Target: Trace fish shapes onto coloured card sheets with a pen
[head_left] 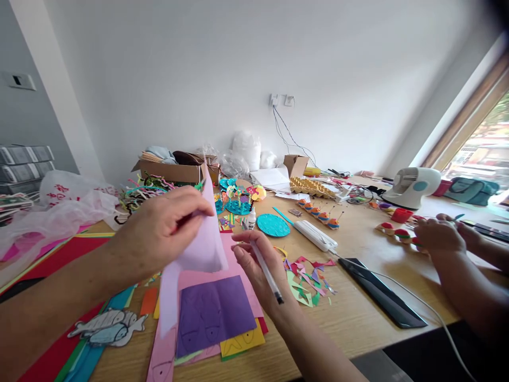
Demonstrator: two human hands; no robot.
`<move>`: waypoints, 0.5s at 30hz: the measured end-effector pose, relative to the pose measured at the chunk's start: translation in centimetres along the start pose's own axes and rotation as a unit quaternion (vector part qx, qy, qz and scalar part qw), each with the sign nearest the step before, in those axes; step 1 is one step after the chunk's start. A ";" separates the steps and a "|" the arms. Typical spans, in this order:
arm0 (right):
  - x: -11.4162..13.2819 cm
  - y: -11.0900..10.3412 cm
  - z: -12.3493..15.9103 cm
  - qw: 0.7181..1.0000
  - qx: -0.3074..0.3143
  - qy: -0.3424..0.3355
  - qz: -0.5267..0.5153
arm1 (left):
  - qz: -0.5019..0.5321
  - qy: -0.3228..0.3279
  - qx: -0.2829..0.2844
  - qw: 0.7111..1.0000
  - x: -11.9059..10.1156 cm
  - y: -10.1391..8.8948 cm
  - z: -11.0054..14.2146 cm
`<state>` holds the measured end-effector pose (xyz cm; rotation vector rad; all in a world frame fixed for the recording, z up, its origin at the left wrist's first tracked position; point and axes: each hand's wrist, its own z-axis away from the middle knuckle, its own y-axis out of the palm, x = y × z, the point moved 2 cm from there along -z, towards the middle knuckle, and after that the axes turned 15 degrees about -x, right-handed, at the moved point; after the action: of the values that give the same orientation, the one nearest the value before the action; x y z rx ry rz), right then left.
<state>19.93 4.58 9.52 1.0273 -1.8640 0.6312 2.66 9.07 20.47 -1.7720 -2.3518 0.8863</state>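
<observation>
The left hand (167, 220), left of centre, has its fingers curled in and closed on a lilac sheet (201, 246) — it stands raised on edge, its peak reaching up past the knuckles, and a narrow part runs down toward the bottom of the frame. Just where the thumb presses is hard to tell.

The right hand (258, 260), a little right of centre, is loosely closed around a pen (265, 270), which slants across the fingers with its dark tip toward the lower right. The thumb and index finger stand slightly apart near the lilac sheet's right edge.

Below the lilac sheet, at lower centre, a purple card (234, 305) with fish outlines lies on top of a pink sheet (242, 265); a yellow card (243, 342), also drawn on, sticks out from under its lower right corner. At lower left, fish cutouts (109, 328) rest near the coloured sheets (59, 260).

Right of the right hand are paper scraps (304, 278) — a loose spread of several colours — with a blue disc (273, 225) above them and a glue bottle (252, 218) just left of the disc. A power strip (316, 236) lies right of centre. At the right edge, another person's hands (441, 236) are near a red and white craft piece (401, 234).
</observation>
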 end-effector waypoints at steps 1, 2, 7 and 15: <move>0.8 0.4 0.1 0.997 0.014 0.022 -0.071 | -0.002 0.032 0.007 0.999 -0.7 0.6 -0.3; 1.6 0.8 0.3 0.990 0.026 0.039 -0.134 | 0.002 0.055 0.020 0.998 -1.2 1.2 -0.4; 3.3 1.8 1.0 0.955 -0.010 0.085 -0.284 | 0.117 0.053 0.078 0.989 -2.3 4.4 0.9; 1.0 0.3 0.8 0.938 -0.063 0.206 -0.272 | 0.079 -0.020 0.028 0.996 0.9 4.0 3.4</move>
<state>19.03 3.77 10.03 1.1567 -1.1674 0.3524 4.54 9.21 15.49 -1.9568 -2.2120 1.0063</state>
